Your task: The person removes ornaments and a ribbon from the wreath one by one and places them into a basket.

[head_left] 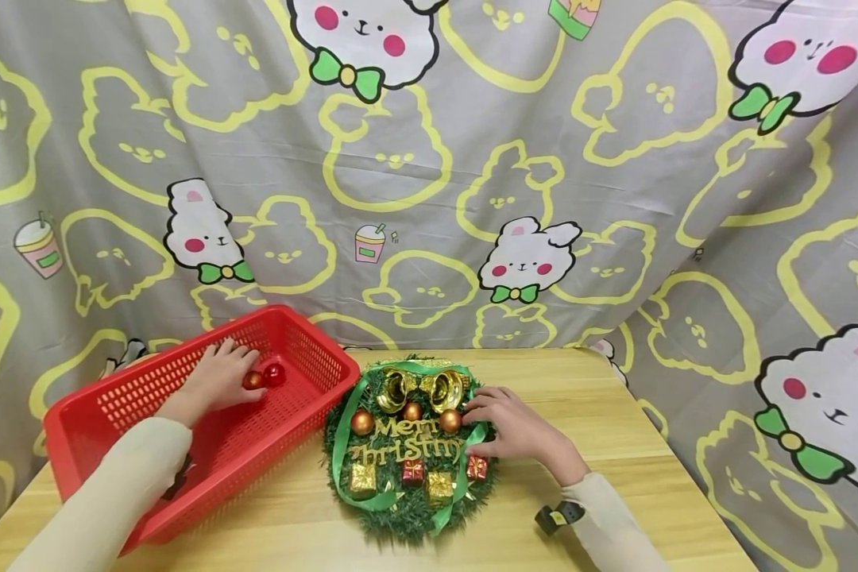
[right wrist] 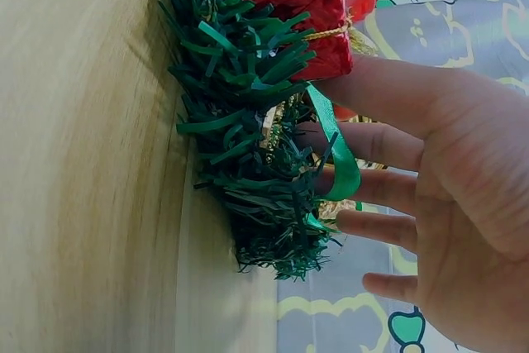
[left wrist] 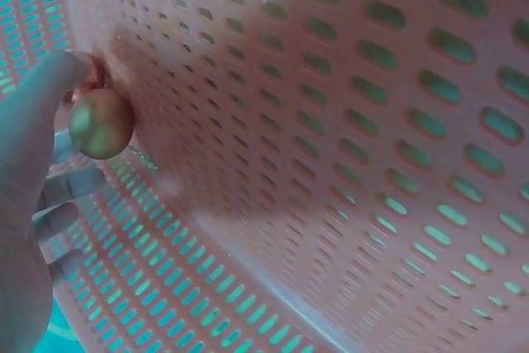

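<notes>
Inside the red plastic basket (head_left: pixel 207 469), my left hand (head_left: pixel 218 375) has its thumb and forefinger at a shiny copper-coloured bauble (left wrist: pixel 102 124), pinching it, while the other fingers stay spread. Just beyond it lies a red bauble (head_left: pixel 275 375). On the table, a green Christmas wreath (head_left: pixel 407 520) carries gold bells (head_left: pixel 446 391), copper baubles (head_left: pixel 361 422), gold "Merry Christmas" lettering, small gift boxes and a green ribbon (right wrist: pixel 343 175). Along its right edge rests my right hand (head_left: pixel 511 425), fingers loosely extended. Its thumb touches near a red gift box (right wrist: pixel 310 26), and the forefinger's tip is hidden behind the ribbon.
The basket stands at an angle on the left, its right corner close to the wreath. A dark object (head_left: pixel 179 477) lies in it near my left sleeve. The wooden table (head_left: pixel 572 389) ends at a patterned grey curtain (head_left: pixel 429 175). A black wristband (head_left: pixel 560 518) is on my right wrist.
</notes>
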`<state>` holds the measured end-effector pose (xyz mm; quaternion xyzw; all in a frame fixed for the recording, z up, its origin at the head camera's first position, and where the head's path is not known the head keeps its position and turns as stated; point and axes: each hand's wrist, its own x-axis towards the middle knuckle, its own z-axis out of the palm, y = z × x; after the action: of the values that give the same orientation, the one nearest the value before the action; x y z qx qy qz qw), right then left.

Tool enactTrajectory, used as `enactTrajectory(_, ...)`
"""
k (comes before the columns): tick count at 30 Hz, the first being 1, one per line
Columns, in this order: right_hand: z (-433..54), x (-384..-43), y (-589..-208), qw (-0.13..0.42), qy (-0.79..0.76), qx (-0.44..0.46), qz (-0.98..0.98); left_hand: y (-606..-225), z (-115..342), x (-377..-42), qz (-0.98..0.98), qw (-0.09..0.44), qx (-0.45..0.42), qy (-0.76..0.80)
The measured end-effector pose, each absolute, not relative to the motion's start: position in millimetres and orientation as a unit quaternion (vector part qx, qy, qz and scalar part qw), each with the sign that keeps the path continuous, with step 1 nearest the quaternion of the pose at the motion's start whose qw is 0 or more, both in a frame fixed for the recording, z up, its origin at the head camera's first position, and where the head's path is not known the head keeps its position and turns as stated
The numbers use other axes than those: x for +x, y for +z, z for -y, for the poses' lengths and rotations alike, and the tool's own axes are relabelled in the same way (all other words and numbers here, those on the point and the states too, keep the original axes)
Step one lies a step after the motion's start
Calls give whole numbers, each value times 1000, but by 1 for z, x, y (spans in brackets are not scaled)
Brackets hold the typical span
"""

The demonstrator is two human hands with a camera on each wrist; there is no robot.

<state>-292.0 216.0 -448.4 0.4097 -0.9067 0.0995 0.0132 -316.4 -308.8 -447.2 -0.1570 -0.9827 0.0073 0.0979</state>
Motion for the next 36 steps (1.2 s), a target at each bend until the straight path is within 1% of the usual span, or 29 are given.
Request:
enactTrajectory(6,-215,-291,-447,27,89,413,906,-443,308,-317,982,116,-148,-28)
enactTrajectory(11,-214,-291,-447,34,89,417,904,-428,302,-314,971,169,-160,-53)
enactTrajectory(19,-215,-293,-448,44,86,419,903,-387,278,-312,950,235,-198,-60)
enactTrajectory(23,-215,-293,-449,49,84,422,901,-370,259,-310,932,272,-230,-66)
enactTrajectory(28,-214,-292,-449,53,82,424,900,-355,231,-304,900,314,-295,-66)
enactTrajectory(31,-214,-291,-449,49,83,421,902,-351,214,-299,886,322,-328,-62)
enactTrajectory(36,-214,-290,-448,40,87,413,906,-351,186,-292,872,319,-370,-48)
